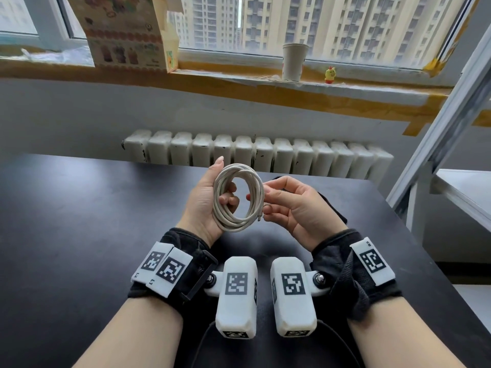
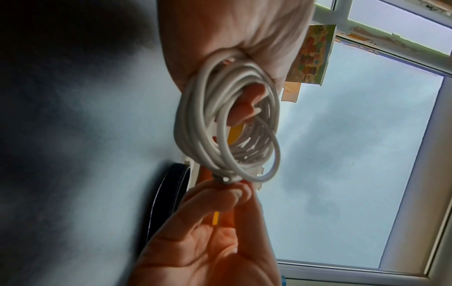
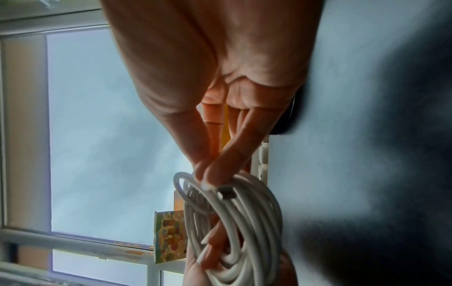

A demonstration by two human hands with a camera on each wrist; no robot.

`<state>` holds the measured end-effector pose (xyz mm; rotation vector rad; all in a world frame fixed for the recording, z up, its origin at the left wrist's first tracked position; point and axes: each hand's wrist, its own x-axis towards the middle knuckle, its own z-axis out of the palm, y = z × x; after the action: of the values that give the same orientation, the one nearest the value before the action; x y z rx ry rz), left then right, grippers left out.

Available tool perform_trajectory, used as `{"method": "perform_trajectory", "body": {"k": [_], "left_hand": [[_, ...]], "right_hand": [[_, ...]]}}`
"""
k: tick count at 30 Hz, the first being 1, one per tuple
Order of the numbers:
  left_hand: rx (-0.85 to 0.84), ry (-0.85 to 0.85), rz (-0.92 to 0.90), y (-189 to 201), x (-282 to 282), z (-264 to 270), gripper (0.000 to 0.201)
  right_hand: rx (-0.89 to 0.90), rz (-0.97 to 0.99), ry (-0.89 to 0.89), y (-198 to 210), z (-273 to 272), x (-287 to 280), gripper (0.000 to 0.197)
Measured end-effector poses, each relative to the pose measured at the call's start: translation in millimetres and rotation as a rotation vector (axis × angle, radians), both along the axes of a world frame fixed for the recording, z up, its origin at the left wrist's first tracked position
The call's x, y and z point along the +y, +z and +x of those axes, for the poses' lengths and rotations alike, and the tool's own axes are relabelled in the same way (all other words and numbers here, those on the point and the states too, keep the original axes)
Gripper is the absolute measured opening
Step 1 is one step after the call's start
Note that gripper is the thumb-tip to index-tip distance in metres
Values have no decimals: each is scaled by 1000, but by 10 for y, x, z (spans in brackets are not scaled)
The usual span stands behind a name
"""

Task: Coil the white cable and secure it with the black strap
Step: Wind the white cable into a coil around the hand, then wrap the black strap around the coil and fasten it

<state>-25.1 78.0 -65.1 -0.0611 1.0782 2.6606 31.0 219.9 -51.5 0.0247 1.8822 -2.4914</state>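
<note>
A black table [image 1: 93,221] spreads beneath both hands, with a white radiator [image 1: 255,152] beyond its far edge and a window sill above that. On the sill stand a printed cardboard box [image 1: 125,35], a paper cup [image 1: 293,62] and, just right of the cup, a small yellow toy [image 1: 330,75].

The white cable [image 1: 238,197] is held up off the table between the two hands, wound into a round coil of several loose loops that lie side by side rather than tightly packed. Its sheath is off-white and smooth. The left hand [image 1: 206,201] holds the coil's left side: the loops cross its palm, the curled fingers [image 1: 228,200] come through the open middle of the ring, and the thumb stands up along the outer edge. From the left wrist view the cable [image 2: 227,123] passes out of the palm fold of the left hand [image 2: 232,34] and hangs below it.

The right hand [image 1: 295,205] meets the coil on the side opposite that grasp, pinching the cable narrowly between thumb and fingertips near the lower right of the ring. The cable's free end, a short connector plug [image 3: 226,193], sticks out just beside that pinch, seen in the right wrist view directly under the fingertips [image 3: 212,176] of the right hand [image 3: 215,77].
</note>
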Motion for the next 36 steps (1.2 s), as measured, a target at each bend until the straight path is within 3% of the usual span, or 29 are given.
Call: {"method": "perform_trajectory", "body": {"k": [3, 7, 12, 15, 18, 27, 31, 33, 36], "left_hand": [[-21, 68, -20, -23, 15, -13, 29], [5, 34, -60, -13, 49, 6, 29], [123, 36, -354, -18, 59, 25, 39], [225, -52, -481, 16, 38, 63, 47], [303, -122, -555, 29, 61, 108, 42], [195, -266, -366, 51, 18, 118, 40], [188, -200, -263, 68, 39, 98, 38], [182, -129, -244, 69, 32, 72, 38], [164, -58, -206, 66, 16, 41, 36]], "right_hand": [[6, 48, -11, 1, 7, -30, 28], [31, 70, -91, -5, 6, -47, 18], [14, 12, -143, 5, -11, 12, 15], [21, 20, -209, -1, -23, 44, 15], [31, 21, -243, -6, -32, 88, 13], [44, 43, -232, 5, -32, 104, 10], [36, 58, -148, 68, -7, 160, 22], [38, 72, -212, 106, -21, 282, 26], [41, 164, -488, 113, -56, 553, 9]]}}
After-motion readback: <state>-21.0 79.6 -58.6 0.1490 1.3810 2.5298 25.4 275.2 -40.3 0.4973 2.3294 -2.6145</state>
